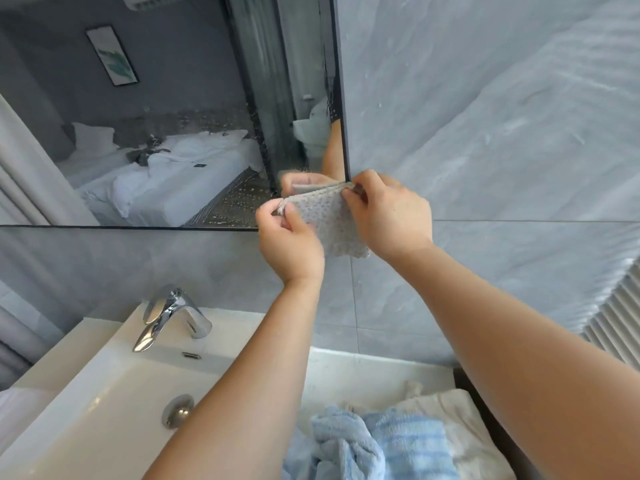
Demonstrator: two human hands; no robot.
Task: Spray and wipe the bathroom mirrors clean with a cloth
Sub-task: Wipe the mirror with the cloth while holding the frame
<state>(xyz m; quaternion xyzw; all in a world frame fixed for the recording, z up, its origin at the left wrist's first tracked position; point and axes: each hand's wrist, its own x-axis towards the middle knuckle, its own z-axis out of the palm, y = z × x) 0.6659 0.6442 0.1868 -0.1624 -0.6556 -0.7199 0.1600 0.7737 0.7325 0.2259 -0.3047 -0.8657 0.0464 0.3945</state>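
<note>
Nearest you, blue and cream towels point(381, 441) lie beside the sink point(104, 393). Further out, your left hand point(289, 237) and right hand point(391, 216) each pinch a top corner of the grey cloth point(330, 220), held at the lower right corner of the mirror point(156, 133).

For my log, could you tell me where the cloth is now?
In the head view, near centre, the grey dotted cloth is pinched between the left hand and right hand at the lower right corner of the mirror.
</note>
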